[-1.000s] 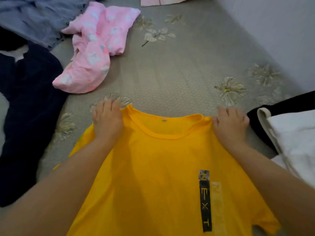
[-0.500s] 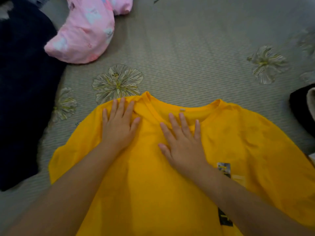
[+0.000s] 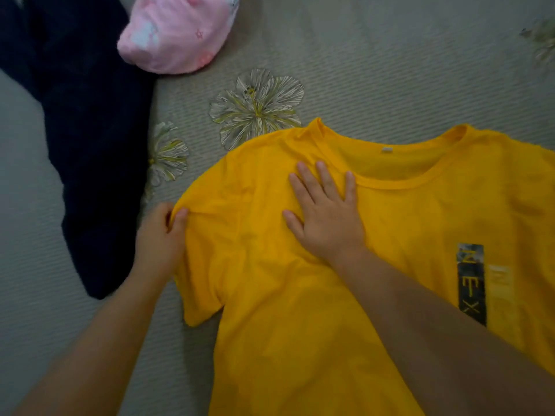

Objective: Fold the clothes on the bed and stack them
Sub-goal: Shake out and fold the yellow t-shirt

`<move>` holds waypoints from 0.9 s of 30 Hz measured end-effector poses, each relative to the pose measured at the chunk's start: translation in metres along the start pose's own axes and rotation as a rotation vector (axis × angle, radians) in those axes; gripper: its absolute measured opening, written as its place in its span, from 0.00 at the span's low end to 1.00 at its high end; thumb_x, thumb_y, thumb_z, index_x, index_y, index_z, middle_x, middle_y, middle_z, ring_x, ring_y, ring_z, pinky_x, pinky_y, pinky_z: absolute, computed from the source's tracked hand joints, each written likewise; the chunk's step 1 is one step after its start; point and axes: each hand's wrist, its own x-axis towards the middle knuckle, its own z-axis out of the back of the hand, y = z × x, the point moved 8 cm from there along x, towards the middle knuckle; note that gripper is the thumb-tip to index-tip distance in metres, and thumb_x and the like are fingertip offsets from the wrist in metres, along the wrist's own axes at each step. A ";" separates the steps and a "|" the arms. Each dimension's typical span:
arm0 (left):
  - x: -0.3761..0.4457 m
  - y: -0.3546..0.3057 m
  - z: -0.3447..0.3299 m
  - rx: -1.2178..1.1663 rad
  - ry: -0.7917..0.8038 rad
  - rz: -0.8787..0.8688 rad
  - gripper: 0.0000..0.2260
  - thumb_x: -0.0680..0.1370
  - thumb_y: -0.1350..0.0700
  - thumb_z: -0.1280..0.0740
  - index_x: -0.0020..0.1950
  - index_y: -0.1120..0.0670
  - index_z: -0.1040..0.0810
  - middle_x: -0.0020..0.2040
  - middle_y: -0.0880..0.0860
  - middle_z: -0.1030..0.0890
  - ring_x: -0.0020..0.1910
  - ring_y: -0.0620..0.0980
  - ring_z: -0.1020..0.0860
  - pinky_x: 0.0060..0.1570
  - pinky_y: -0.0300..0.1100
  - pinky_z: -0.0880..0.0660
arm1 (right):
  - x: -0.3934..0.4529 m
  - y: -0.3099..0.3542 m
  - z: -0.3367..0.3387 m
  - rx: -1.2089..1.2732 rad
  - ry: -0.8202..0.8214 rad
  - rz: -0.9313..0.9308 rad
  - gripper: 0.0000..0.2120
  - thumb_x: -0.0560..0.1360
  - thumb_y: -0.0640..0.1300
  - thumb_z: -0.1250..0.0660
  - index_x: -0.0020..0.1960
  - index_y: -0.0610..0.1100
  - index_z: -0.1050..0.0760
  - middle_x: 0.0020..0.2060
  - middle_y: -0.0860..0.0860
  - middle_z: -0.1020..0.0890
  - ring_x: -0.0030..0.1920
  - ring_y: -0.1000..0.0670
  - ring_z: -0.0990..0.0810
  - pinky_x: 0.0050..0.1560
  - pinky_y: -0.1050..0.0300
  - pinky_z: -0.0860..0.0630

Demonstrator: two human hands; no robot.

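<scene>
A yellow T-shirt [image 3: 300, 295] with a dark printed strip on its chest lies spread face up on the bed, collar pointing away from me. My left hand [image 3: 160, 238] pinches the edge of its left sleeve at the shoulder. My right hand [image 3: 326, 211] lies flat with fingers spread on the shirt's upper chest, just left of the collar, pressing the cloth down.
A dark navy garment [image 3: 90, 145] lies unfolded at the left, close to my left hand. A crumpled pink garment [image 3: 177, 31] sits at the top beyond it. The grey bed cover [image 3: 375, 70] with flower prints stretches past the collar.
My left hand slid from the shoulder by the collar out to the left sleeve and took hold of its edge. My right hand shifted left across the chest. The view moved left.
</scene>
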 end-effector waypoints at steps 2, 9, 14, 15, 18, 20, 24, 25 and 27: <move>0.010 0.004 0.014 -0.151 -0.053 0.074 0.11 0.80 0.55 0.42 0.37 0.52 0.34 0.33 0.49 0.34 0.32 0.46 0.35 0.30 0.41 0.39 | 0.002 0.001 0.001 -0.008 0.011 -0.005 0.30 0.78 0.59 0.49 0.75 0.49 0.51 0.75 0.52 0.51 0.75 0.47 0.57 0.69 0.40 0.66; 0.024 0.017 0.041 0.307 -0.164 0.093 0.24 0.75 0.49 0.34 0.65 0.60 0.33 0.59 0.64 0.29 0.56 0.63 0.29 0.53 0.56 0.31 | 0.001 0.002 0.004 -0.038 0.032 -0.053 0.35 0.71 0.63 0.63 0.74 0.49 0.48 0.75 0.52 0.47 0.75 0.46 0.53 0.69 0.42 0.64; 0.025 0.033 0.025 0.279 0.177 0.003 0.12 0.74 0.50 0.32 0.39 0.58 0.25 0.41 0.54 0.30 0.45 0.54 0.28 0.42 0.46 0.31 | 0.002 0.000 0.001 -0.083 0.045 -0.072 0.36 0.70 0.64 0.66 0.74 0.51 0.53 0.75 0.53 0.50 0.75 0.48 0.55 0.69 0.43 0.66; 0.026 0.036 0.029 0.220 0.178 0.004 0.14 0.73 0.53 0.31 0.32 0.57 0.29 0.35 0.52 0.32 0.36 0.51 0.31 0.34 0.43 0.35 | 0.002 0.000 0.001 -0.078 0.040 -0.073 0.36 0.70 0.64 0.65 0.74 0.51 0.52 0.75 0.52 0.49 0.75 0.47 0.54 0.69 0.43 0.65; 0.026 0.046 0.047 -0.045 0.047 0.103 0.18 0.73 0.59 0.31 0.29 0.54 0.38 0.28 0.50 0.37 0.28 0.48 0.38 0.28 0.40 0.42 | 0.002 0.001 0.005 -0.041 0.011 -0.068 0.35 0.71 0.63 0.61 0.74 0.48 0.45 0.74 0.50 0.44 0.75 0.45 0.49 0.70 0.40 0.60; 0.022 0.051 0.051 -0.153 -0.021 0.178 0.11 0.73 0.56 0.31 0.37 0.54 0.32 0.33 0.49 0.33 0.33 0.48 0.34 0.30 0.40 0.38 | 0.001 0.003 0.007 -0.046 0.013 -0.060 0.36 0.71 0.62 0.61 0.74 0.47 0.44 0.74 0.49 0.43 0.74 0.44 0.49 0.70 0.39 0.59; 0.015 0.051 0.025 0.039 0.234 0.183 0.12 0.72 0.49 0.30 0.44 0.56 0.26 0.42 0.52 0.27 0.45 0.53 0.27 0.36 0.42 0.33 | 0.001 0.006 0.003 -0.145 0.079 -0.071 0.36 0.70 0.63 0.66 0.75 0.49 0.51 0.75 0.51 0.50 0.75 0.46 0.55 0.69 0.39 0.63; 0.013 0.048 0.024 0.030 0.255 0.152 0.10 0.72 0.51 0.30 0.40 0.57 0.26 0.38 0.52 0.27 0.43 0.53 0.26 0.33 0.41 0.34 | 0.000 0.005 0.003 -0.180 0.108 -0.081 0.35 0.72 0.62 0.66 0.75 0.49 0.53 0.75 0.51 0.52 0.75 0.47 0.57 0.69 0.38 0.64; 0.011 0.045 0.029 -0.111 0.234 0.144 0.07 0.74 0.55 0.31 0.39 0.56 0.27 0.35 0.49 0.28 0.36 0.47 0.27 0.30 0.38 0.35 | 0.000 0.007 0.002 -0.292 0.186 -0.097 0.31 0.76 0.61 0.63 0.75 0.49 0.58 0.76 0.50 0.55 0.75 0.46 0.59 0.68 0.36 0.65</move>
